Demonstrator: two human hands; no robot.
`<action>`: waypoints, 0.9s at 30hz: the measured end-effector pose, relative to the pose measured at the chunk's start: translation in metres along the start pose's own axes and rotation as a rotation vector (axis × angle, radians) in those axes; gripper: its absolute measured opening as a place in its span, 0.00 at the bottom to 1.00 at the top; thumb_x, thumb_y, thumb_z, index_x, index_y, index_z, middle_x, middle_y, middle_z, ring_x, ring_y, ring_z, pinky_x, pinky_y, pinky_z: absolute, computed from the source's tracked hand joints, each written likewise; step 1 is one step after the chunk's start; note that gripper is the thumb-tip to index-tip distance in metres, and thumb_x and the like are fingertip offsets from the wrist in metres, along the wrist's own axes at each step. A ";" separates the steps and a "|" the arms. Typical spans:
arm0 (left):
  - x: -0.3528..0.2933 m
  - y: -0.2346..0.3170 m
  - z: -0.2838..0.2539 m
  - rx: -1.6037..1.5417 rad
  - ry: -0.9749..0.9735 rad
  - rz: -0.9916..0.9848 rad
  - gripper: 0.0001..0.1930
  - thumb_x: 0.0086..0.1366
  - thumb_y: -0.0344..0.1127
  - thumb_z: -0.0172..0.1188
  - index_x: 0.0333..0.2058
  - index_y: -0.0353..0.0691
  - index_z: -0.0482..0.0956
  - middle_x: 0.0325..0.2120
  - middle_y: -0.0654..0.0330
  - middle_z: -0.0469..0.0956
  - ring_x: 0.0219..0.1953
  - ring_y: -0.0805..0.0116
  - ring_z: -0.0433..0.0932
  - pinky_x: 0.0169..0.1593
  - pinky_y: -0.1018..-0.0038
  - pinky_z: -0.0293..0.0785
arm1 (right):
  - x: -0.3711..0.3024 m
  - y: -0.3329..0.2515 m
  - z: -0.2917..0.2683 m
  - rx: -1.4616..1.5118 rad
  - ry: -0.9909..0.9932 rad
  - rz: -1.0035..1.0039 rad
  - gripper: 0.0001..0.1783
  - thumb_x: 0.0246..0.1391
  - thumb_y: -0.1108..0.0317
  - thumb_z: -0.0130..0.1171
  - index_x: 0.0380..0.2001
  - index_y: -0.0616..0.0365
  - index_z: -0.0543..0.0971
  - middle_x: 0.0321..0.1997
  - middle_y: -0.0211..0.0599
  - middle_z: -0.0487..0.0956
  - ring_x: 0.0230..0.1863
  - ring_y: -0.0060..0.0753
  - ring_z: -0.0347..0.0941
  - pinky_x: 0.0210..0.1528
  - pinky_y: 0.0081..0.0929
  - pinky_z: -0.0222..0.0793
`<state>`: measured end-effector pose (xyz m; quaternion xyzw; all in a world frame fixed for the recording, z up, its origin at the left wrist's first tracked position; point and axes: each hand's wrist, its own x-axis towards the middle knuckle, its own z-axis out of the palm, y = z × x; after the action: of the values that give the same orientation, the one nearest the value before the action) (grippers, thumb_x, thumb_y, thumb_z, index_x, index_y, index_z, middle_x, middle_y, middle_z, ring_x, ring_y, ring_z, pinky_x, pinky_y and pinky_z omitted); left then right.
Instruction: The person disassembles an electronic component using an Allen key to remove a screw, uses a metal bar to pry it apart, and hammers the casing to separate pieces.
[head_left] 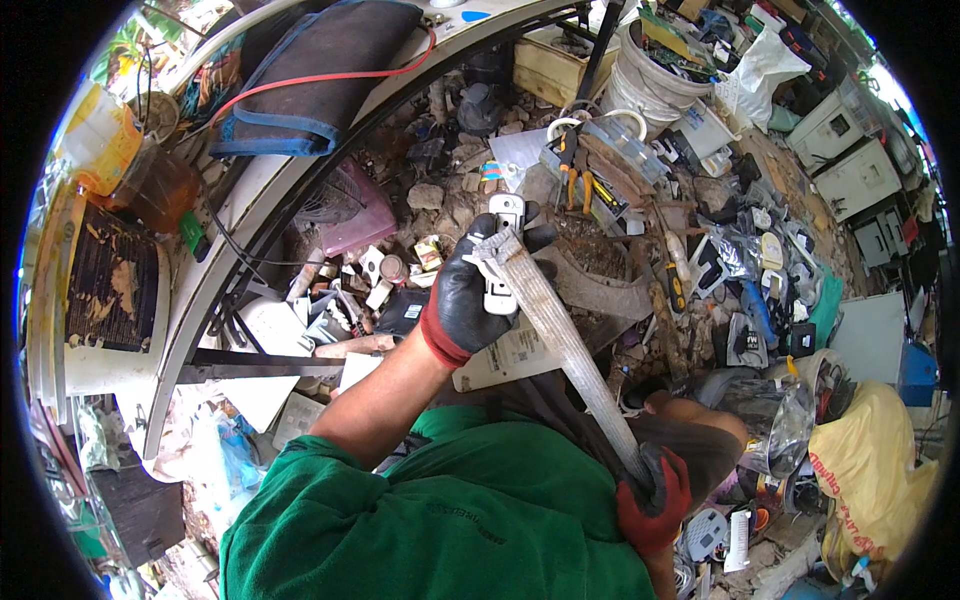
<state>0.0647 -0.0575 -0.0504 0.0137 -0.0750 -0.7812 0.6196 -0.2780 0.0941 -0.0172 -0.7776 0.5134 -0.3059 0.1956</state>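
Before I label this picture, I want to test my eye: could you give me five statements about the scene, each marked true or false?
1. The left hand, in a black glove with a red cuff, holds a white plastic part. True.
2. The right hand, in a red-and-black glove, grips the upper end of a long, straight grey bar. False: the right hand holds its lower end.
3. A thin red cable lies across a dark folded cloth with blue edging. True.
4. The large yellow plastic bag is at the person's left. False: it is at the right.
5. The person wears a green top. True.
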 end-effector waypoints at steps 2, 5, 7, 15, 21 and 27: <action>0.000 0.001 0.002 0.009 0.029 -0.004 0.21 0.72 0.49 0.48 0.58 0.46 0.71 0.53 0.53 0.76 0.46 0.58 0.80 0.52 0.60 0.78 | 0.001 -0.002 -0.001 -0.014 0.014 -0.014 0.32 0.39 0.67 0.72 0.49 0.67 0.73 0.52 0.61 0.74 0.49 0.60 0.75 0.49 0.48 0.73; 0.001 -0.002 0.000 0.022 0.112 0.030 0.27 0.70 0.56 0.48 0.59 0.45 0.70 0.52 0.54 0.77 0.45 0.58 0.78 0.51 0.58 0.76 | -0.002 0.002 0.000 -0.024 0.024 -0.028 0.32 0.39 0.67 0.72 0.49 0.67 0.73 0.52 0.61 0.74 0.49 0.60 0.75 0.49 0.48 0.73; -0.001 -0.004 -0.004 0.056 0.138 0.077 0.27 0.69 0.57 0.49 0.58 0.46 0.70 0.50 0.57 0.77 0.44 0.59 0.77 0.49 0.57 0.76 | 0.002 0.000 -0.002 0.024 0.001 -0.018 0.32 0.39 0.67 0.72 0.49 0.67 0.73 0.52 0.61 0.74 0.49 0.60 0.75 0.50 0.47 0.73; -0.010 -0.004 -0.011 0.108 0.033 -0.070 0.27 0.60 0.63 0.58 0.47 0.48 0.76 0.33 0.62 0.78 0.31 0.64 0.76 0.33 0.67 0.72 | 0.012 -0.008 -0.003 -0.057 0.057 -0.014 0.31 0.41 0.69 0.70 0.51 0.67 0.73 0.52 0.62 0.73 0.49 0.62 0.75 0.51 0.48 0.73; -0.013 -0.005 -0.008 0.094 0.073 -0.092 0.28 0.61 0.63 0.56 0.50 0.47 0.75 0.37 0.59 0.80 0.34 0.61 0.78 0.35 0.65 0.75 | 0.025 -0.013 -0.004 -0.090 -0.015 0.051 0.29 0.42 0.70 0.69 0.49 0.68 0.74 0.54 0.61 0.72 0.51 0.62 0.74 0.52 0.47 0.72; -0.015 -0.003 -0.006 0.123 0.078 -0.080 0.27 0.65 0.60 0.52 0.52 0.46 0.74 0.38 0.57 0.80 0.35 0.59 0.80 0.38 0.62 0.78 | 0.026 -0.014 -0.005 -0.115 -0.027 0.049 0.30 0.43 0.71 0.68 0.51 0.68 0.73 0.55 0.59 0.72 0.53 0.58 0.73 0.53 0.44 0.72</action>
<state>0.0664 -0.0432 -0.0581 0.0852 -0.0978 -0.7982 0.5882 -0.2651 0.0757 0.0023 -0.7787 0.5464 -0.2605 0.1651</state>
